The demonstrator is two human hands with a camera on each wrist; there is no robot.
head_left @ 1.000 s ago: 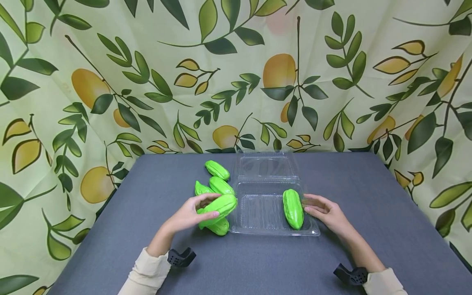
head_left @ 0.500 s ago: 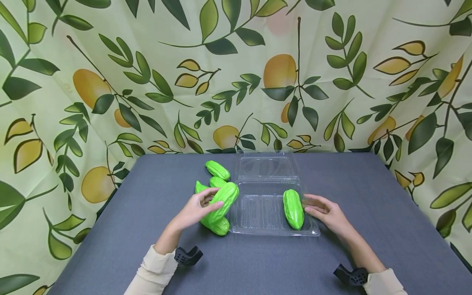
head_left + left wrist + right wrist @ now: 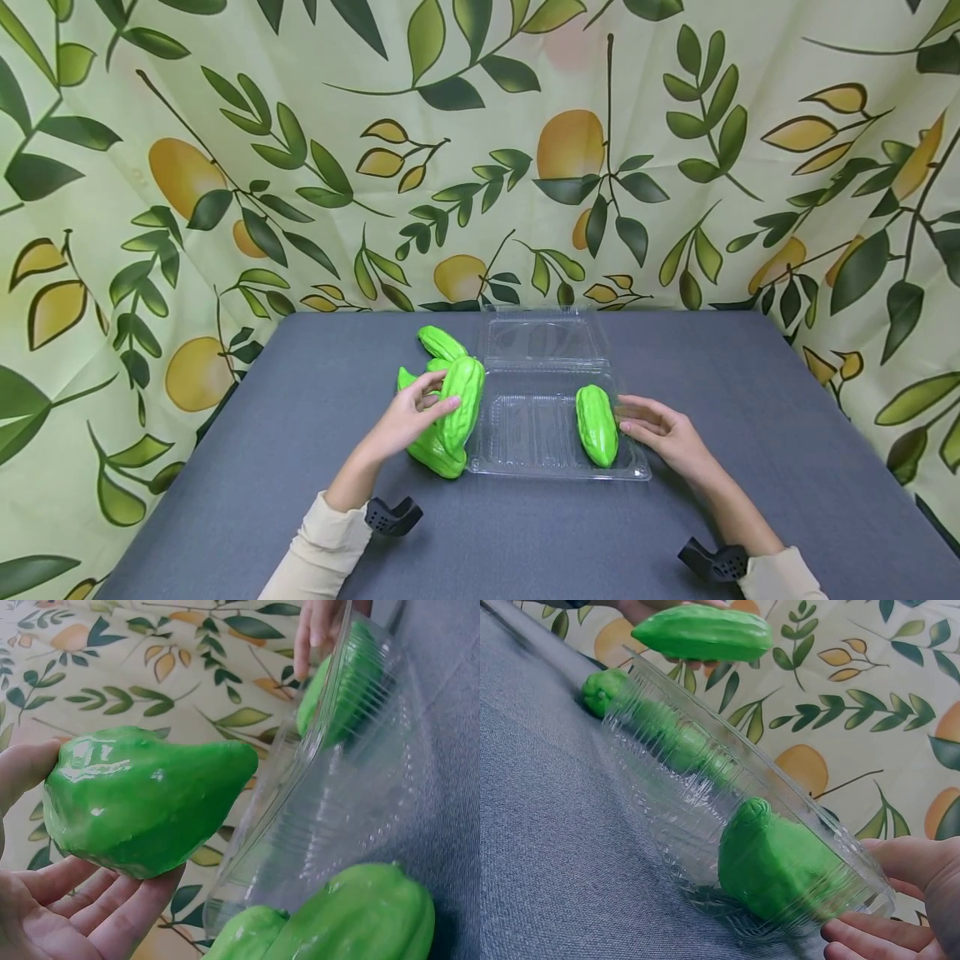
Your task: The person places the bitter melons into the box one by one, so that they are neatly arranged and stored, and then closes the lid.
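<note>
My left hand (image 3: 405, 417) holds a green bitter melon (image 3: 461, 404) between thumb and fingers, above the pile at the container's left. The left wrist view shows this bitter melon (image 3: 142, 802) off the table, its narrow end pointing away from the palm. My right hand (image 3: 667, 433) is at the right side of a clear plastic clamshell container (image 3: 525, 433), thumb and fingers gripping its rim (image 3: 862, 862). Inside, along the right wall, lies another bitter melon (image 3: 597, 425). The lid (image 3: 543, 337) is folded back, away from me.
More bitter melons (image 3: 435, 454) lie on the grey tablecloth (image 3: 525, 542) left of the container, partly covered by the held one. One bitter melon (image 3: 441, 342) sits farther back. A leaf-and-fruit printed cloth (image 3: 480, 167) hangs behind the table.
My left hand has lifted the bitter melon off the pile, shifted slightly right and turned it from slanted to nearly upright in the head view. The right hand and container have stayed put.
</note>
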